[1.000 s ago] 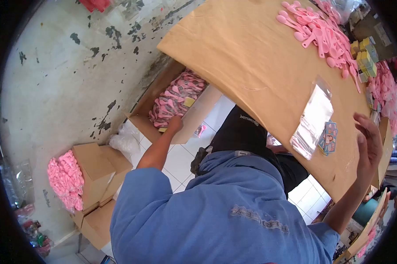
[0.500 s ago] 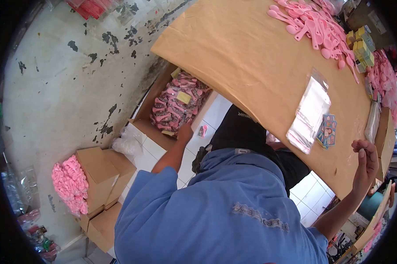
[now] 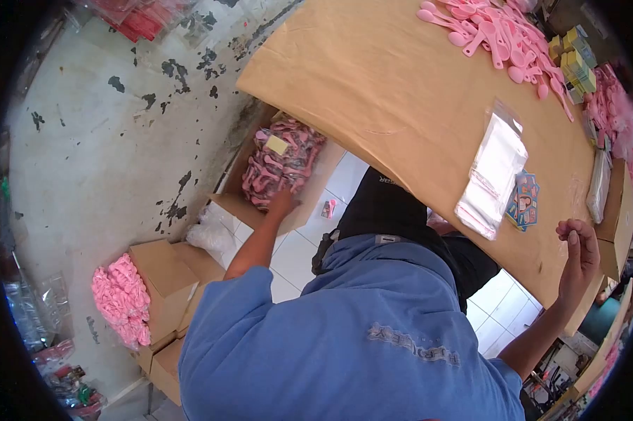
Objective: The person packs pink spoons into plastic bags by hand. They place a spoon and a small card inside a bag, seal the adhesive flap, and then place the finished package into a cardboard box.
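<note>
Our left hand is down at the open cardboard box on the floor, below the near-left corner of the worktop. The box holds packed pink spoons, and the hand rests at the near edge of that pile, touching the packets. We cannot tell whether its fingers are spread or closed on a packet, since the hand is seen from behind and small. Compared with a moment ago, the box now sits more upright and closer under the worktop's corner, and the hand has moved from the box's front flap onto the pile itself; we judge this as a packet being set in or pressed down among the others.

Our right hand is raised off the near edge of the worktop, fingers curled loosely inward and holding nothing. A second ago it was flatter and higher over the worktop; it has since drawn back toward us and closed up a little.

On the worktop, near its near edge, lie a stack of clear bags and just beside it a few printed cards. At the far edge is a heap of loose pink spoons, with small yellow boxes next to it. On the floor to the left stand more cardboard boxes, with a pink bundle against them.
</note>
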A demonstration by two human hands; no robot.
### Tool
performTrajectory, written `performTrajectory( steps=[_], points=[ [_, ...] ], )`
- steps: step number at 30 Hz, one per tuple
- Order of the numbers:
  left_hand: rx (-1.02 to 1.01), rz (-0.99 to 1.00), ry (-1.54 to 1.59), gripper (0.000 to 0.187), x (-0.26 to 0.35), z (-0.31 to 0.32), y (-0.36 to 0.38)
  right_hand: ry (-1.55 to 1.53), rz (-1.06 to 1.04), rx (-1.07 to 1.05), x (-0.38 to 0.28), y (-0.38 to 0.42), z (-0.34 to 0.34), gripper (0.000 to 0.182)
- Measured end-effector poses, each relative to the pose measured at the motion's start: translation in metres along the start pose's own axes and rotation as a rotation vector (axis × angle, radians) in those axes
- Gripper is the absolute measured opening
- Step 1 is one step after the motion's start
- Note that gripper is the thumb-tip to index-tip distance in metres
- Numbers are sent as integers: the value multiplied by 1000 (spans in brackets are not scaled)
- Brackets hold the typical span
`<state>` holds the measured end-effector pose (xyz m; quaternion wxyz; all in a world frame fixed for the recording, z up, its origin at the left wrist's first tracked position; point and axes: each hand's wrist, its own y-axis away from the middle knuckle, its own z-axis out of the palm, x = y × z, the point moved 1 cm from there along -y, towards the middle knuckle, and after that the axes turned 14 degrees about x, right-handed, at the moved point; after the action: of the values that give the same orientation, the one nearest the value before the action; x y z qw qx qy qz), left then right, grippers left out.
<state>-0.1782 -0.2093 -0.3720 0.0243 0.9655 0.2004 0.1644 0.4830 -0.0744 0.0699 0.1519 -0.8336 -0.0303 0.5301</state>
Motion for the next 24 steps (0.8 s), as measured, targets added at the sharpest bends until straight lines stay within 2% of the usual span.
performTrajectory(
  steps=[2, 5, 6, 9, 11, 13, 14, 16, 18, 20, 23, 24],
  points=[
    [-45, 0, 78, 63, 32, 5, 7, 12, -3, -8, -6, -2, 5, 19],
    [-130, -37, 54, 69, 45, 35, -3, 25, 3, -21, -8, -5, 9, 19],
    [-200, -173, 30, 72, 74, 14, -3, 33, 14, -14, -7, -5, 9, 19],
    [-50, -62, 182, 65, 45, 68, -14, 88, 50, 7, -4, -4, 14, 19],
    [-34, -15, 156, 56, 54, 56, -19, 113, 51, 28, -6, -2, 18, 20],
    [98, 27, 155, 44, 14, 106, -35, 140, 41, 61, -2, -1, 27, 20],
    [25, -1, 26, 33, -1, 115, -44, 220, -10, 111, 0, -2, 31, 20],
    [-78, 14, -119, 26, -5, 104, -52, 311, 35, 135, 7, -4, 29, 20],
    [-123, -43, -94, 27, -2, 82, -55, 347, 81, 150, 9, -2, 32, 21],
    [-101, 48, -211, 28, -13, 81, -46, 349, 134, 170, 11, 1, 33, 22],
    [-158, 133, -40, 30, 2, 54, -31, 316, 130, 191, 16, 6, 45, 24],
    [-152, 172, 5, 30, 9, 47, -31, 300, 165, 197, 16, 7, 51, 34]
  ],
)
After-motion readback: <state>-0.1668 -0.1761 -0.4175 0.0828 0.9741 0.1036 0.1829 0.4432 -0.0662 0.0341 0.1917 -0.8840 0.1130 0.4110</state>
